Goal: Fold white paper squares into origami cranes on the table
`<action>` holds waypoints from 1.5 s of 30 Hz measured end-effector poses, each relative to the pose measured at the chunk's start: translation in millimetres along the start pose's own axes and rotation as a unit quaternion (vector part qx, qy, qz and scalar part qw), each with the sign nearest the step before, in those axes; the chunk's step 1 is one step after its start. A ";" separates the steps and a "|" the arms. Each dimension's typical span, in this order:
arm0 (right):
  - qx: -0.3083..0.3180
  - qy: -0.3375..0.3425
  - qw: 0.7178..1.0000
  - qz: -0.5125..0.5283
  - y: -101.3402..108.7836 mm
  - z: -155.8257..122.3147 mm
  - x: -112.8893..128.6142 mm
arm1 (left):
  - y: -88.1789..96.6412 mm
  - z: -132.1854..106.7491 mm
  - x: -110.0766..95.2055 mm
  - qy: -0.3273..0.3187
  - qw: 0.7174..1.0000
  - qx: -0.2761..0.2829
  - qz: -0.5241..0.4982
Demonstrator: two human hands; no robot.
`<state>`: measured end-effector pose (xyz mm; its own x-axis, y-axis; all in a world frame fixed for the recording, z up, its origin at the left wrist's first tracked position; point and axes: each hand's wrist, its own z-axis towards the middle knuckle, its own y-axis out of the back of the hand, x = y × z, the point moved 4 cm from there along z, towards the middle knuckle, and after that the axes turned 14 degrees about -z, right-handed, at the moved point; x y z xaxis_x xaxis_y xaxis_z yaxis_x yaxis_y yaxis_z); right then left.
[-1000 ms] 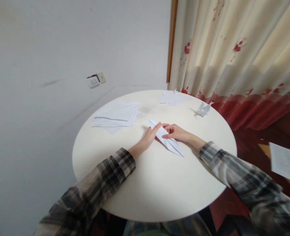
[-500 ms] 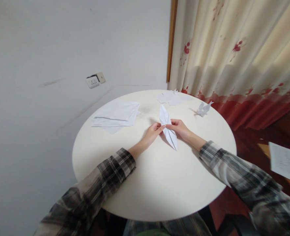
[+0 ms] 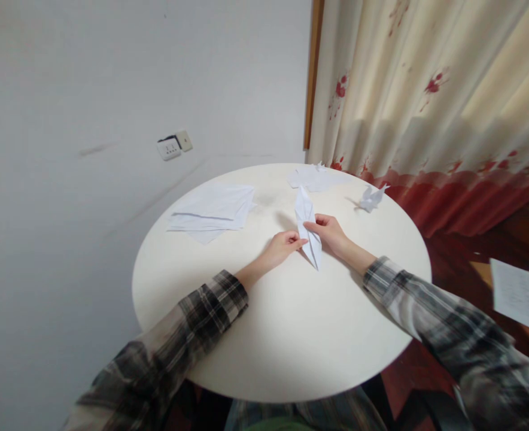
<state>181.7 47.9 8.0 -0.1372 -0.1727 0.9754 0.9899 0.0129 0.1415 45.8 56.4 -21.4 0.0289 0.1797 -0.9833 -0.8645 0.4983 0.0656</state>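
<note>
Over the middle of the round white tabletop [image 3: 282, 329], the left hand [image 3: 282, 248] pinches the left edge of a long, pointed, folded white paper piece [image 3: 304, 208], while the right hand [image 3: 334, 234] grips its right edge, slightly farther; loose white paper sheets [image 3: 215, 205] lie left.

Folded white paper [image 3: 313, 238], long and narrow, creased lengthwise, near end sharply pointed, slightly slanted, held between fingers [image 3: 299, 243]
</note>
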 end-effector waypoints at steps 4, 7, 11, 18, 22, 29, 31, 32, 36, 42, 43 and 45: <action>-0.023 0.008 1.000 0.002 3.4 1.9 -0.6 | -1.3 -1.7 -0.1 0.002 1.000 0.009 -0.018; -0.031 0.004 0.999 0.010 5.4 2.6 -0.8 | -2.8 -4.0 -2.9 0.015 1.000 0.014 -0.004; 0.014 -0.013 1.000 0.024 2.2 0.0 0.6 | -3.7 -5.1 -7.9 0.020 0.999 0.001 -0.039; 0.171 -0.035 0.984 0.027 -15.4 -10.8 5.5 | 3.2 -1.3 -4.5 0.000 0.997 -0.060 -0.047; 0.157 -0.030 0.987 0.028 -14.8 -8.2 3.1 | 2.9 0.3 -1.2 -0.002 0.998 -0.049 -0.048; 0.099 -0.004 0.995 0.032 -10.2 -4.3 2.5 | 4.2 1.2 3.2 0.028 0.996 -0.061 -0.064; 0.096 -0.004 0.995 0.023 -9.5 -4.1 3.2 | 4.1 1.1 3.1 0.027 0.995 -0.064 -0.068; 0.095 -0.003 0.995 0.016 -9.0 -3.9 3.3 | 3.8 1.1 2.9 0.025 0.995 -0.064 -0.070; 0.080 0.004 0.997 -0.007 -6.8 -2.1 2.0 | 2.7 1.0 2.4 0.035 0.995 -0.071 -0.064; 0.081 0.034 0.996 -0.014 -6.9 -2.0 2.2 | 2.7 1.5 2.3 0.038 0.995 -0.079 -0.053; 0.083 0.039 0.996 -0.018 -7.1 -2.4 2.7 | 3.1 1.7 2.8 0.037 0.995 -0.079 -0.052; 0.086 0.044 0.995 -0.025 -7.2 -3.2 3.6 | 4.5 2.2 4.5 0.040 0.995 -0.083 -0.049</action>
<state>174.1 44.1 10.0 -0.1748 -0.2636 0.9487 0.9598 0.1691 0.2238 43.1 61.4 -25.1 0.0837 0.0665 -0.9943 -0.9307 0.3619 -0.0542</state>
